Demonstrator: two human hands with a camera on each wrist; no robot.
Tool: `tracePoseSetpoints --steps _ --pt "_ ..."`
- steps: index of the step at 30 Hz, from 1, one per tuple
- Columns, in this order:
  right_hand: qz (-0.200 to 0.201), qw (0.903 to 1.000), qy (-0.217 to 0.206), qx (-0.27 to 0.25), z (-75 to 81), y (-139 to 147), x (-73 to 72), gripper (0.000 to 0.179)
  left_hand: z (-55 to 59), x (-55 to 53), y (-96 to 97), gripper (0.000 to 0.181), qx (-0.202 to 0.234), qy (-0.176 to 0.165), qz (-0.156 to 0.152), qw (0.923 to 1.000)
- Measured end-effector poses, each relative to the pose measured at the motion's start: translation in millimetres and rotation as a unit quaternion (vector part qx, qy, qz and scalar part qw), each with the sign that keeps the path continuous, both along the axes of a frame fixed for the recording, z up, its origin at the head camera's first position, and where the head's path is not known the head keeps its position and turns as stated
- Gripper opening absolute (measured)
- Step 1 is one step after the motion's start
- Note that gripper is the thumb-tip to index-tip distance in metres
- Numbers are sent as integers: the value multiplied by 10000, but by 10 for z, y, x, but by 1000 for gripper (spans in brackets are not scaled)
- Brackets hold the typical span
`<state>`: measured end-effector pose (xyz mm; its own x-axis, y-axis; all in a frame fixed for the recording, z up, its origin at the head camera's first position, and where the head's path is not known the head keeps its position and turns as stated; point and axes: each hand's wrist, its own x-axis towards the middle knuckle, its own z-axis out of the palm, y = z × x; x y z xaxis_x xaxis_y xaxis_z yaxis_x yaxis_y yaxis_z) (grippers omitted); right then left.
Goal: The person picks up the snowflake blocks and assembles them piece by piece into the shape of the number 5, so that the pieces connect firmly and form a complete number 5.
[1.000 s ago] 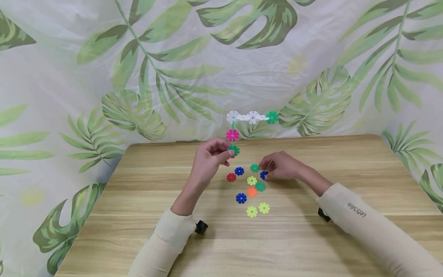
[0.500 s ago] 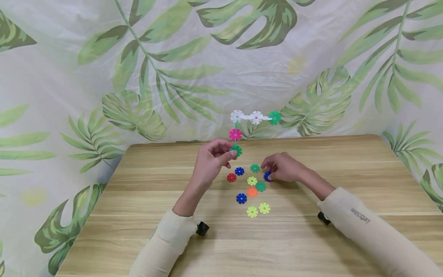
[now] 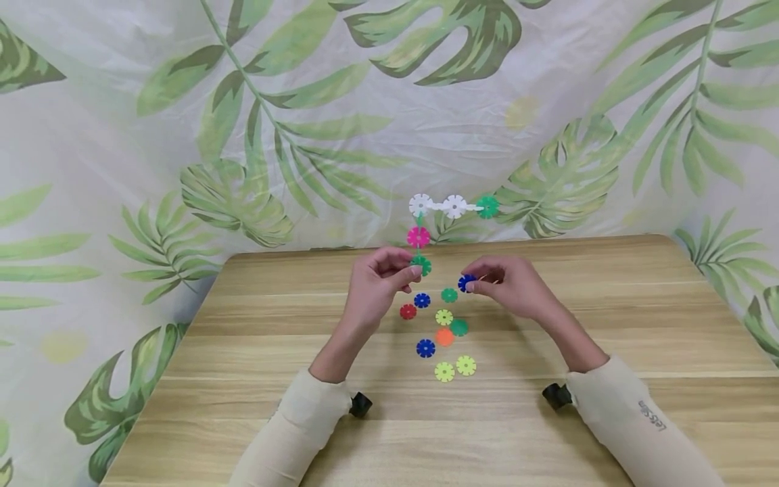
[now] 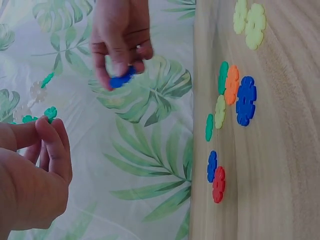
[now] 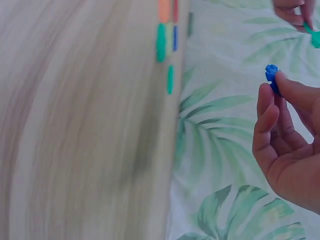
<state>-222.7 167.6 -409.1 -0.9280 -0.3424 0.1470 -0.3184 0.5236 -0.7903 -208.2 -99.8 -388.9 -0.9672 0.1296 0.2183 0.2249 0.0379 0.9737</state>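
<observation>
My left hand (image 3: 383,284) pinches the lowest green disc (image 3: 421,265) of a chain of notched, snowflake-like plastic discs held up above the table. Over that disc the chain rises through a pink disc (image 3: 418,237), then turns right at a white disc (image 3: 420,205), past a second white disc (image 3: 454,207), to a green disc (image 3: 487,207) at its end. To the right, my right hand (image 3: 514,287) pinches a blue disc (image 3: 466,283) between thumb and forefinger, raised off the table. In the left wrist view this blue disc (image 4: 123,78) stands apart from the chain.
Loose discs lie flat on the wooden table (image 3: 243,379) below the hands: a red disc (image 3: 408,312), blue discs (image 3: 425,348), an orange disc (image 3: 445,337) overlapping a green disc (image 3: 459,327), and several yellow-green ones (image 3: 444,372). A leaf-printed cloth (image 3: 316,135) hangs behind the table.
My right hand has lifted the blue disc off the table and tilted it upright near the left hand's level. The left hand and the chain have shifted slightly right.
</observation>
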Motion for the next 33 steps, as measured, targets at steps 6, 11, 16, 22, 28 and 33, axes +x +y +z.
tracePoseSetpoints --steps 6,11,16,22,28,33 --pt "-57 9972 -276 -690 96 -21 98 23 -11 20 36 15 68 -165 -14 9998" --pt "-76 9955 -315 -894 180 -46 146 29 -4 31 59 15 153 -200 -85 9996" --pt "-30 9939 -168 -1086 266 -92 169 24 5 40 68 14 149 -220 -150 9995" --pt "-14 9924 -74 -1226 307 -162 172 19 6 54 68 11 193 -285 -225 9992" --pt "116 9889 -31 -1479 288 -198 164 17 9 60 91 13 304 -298 -223 9988" --pt "217 9857 14 -1668 266 -208 169 17 14 77 118 14 316 -232 -242 9989"
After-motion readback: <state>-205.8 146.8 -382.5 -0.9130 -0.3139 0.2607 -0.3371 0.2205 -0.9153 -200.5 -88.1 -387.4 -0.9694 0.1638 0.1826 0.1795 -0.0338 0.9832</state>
